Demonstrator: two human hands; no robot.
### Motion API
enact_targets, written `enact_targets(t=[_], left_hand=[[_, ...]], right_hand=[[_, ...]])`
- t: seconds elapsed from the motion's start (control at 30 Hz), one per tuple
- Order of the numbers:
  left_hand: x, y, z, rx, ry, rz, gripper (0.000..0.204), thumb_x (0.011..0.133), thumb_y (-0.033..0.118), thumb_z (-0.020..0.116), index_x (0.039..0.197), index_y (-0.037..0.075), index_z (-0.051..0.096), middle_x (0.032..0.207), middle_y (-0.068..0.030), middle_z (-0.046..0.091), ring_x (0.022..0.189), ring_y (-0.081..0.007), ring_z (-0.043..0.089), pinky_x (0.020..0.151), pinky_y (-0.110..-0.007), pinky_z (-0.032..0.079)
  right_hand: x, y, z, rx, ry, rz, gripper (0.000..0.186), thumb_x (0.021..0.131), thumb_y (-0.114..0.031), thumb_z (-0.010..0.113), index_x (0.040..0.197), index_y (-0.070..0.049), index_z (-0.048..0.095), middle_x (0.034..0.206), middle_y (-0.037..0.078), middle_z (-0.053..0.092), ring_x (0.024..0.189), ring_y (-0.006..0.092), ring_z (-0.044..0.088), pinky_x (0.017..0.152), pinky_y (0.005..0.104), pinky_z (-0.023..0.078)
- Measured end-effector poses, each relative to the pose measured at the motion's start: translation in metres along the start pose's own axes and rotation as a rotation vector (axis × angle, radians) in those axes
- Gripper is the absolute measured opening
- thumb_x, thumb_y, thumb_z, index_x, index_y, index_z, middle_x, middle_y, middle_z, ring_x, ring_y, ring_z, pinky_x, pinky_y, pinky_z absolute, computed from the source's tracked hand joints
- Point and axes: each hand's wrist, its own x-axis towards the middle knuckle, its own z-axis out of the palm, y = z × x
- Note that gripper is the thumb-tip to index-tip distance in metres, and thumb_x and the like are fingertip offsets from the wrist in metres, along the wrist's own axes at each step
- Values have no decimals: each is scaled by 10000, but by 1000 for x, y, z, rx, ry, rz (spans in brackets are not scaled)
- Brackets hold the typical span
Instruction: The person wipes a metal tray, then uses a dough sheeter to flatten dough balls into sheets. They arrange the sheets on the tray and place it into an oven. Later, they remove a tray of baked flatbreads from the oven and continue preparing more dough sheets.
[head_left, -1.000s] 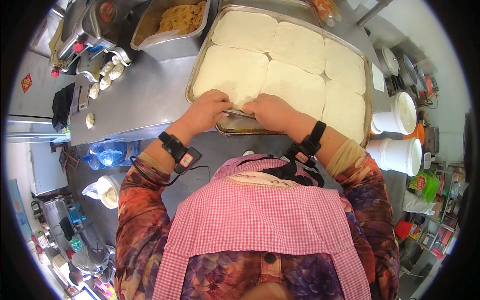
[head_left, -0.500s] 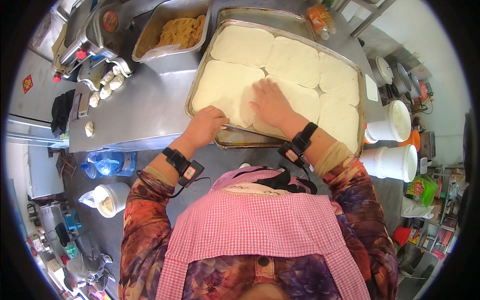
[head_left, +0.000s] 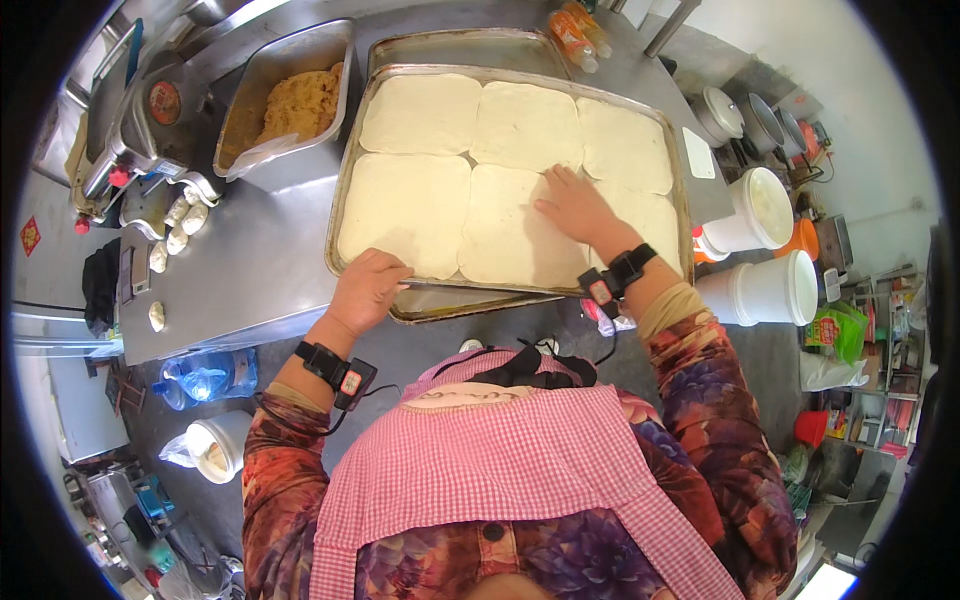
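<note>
A metal baking tray [head_left: 480,71] holds several flat, pale dough sheets [head_left: 400,215] laid edge to edge in two rows. My left hand [head_left: 370,287] has its fingers curled over the tray's near rim, left of the middle. Palm down, my right hand [head_left: 582,208] rests with fingers outstretched on the near row, at the right side of the middle dough sheet [head_left: 512,225]. Part of that seam is hidden under the hand. Beneath the loaded tray, a second tray [head_left: 455,45] shows at the far side and along the table's front edge.
A deep metal pan [head_left: 225,150] with a brown, crumbly mass stands left of the trays. Small dough lumps [head_left: 177,240] lie near a machine [head_left: 150,110] at the far left. Orange bottles [head_left: 573,40] stand behind; white buckets [head_left: 765,205] are on the right.
My right hand has slid rightward across the dough, from the left seam of the near middle sheet to its right side. My left hand stays at the rim. The whole view has shifted.
</note>
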Motion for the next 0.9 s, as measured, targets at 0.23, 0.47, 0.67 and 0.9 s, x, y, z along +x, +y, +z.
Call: enact_targets(t=[0.23,0.47,0.67,0.9], left_hand=[[-3,-3,4,1,28,0,266,701,42,657,966,70,663,936,-84,624,885,-302,562,775,-382,472],[-4,-3,8,29,35,-4,259,706,50,669,964,77,668,939,-87,626,892,-299,564,782,-379,475],[-3,1,6,8,33,-56,266,697,36,696,958,78,677,944,-90,626,909,-297,561,796,-375,475],[-1,12,15,35,61,-88,216,683,56,711,897,60,681,929,-93,629,909,-306,566,794,-390,475]], right_hand=[[-25,66,-32,45,105,94,510,921,-392,482,1281,-32,509,1279,209,528,1206,351,471,985,407,395],[-141,23,-11,-137,-98,-169,573,864,-319,572,1261,70,433,1331,268,419,1254,418,385,1043,461,326],[-154,20,-17,-45,-71,-250,577,812,-259,658,1262,30,442,1340,220,428,1284,400,360,1064,427,327],[-155,38,-8,61,50,-263,426,792,-189,679,1177,-70,541,1270,154,497,1263,368,400,1065,424,341]])
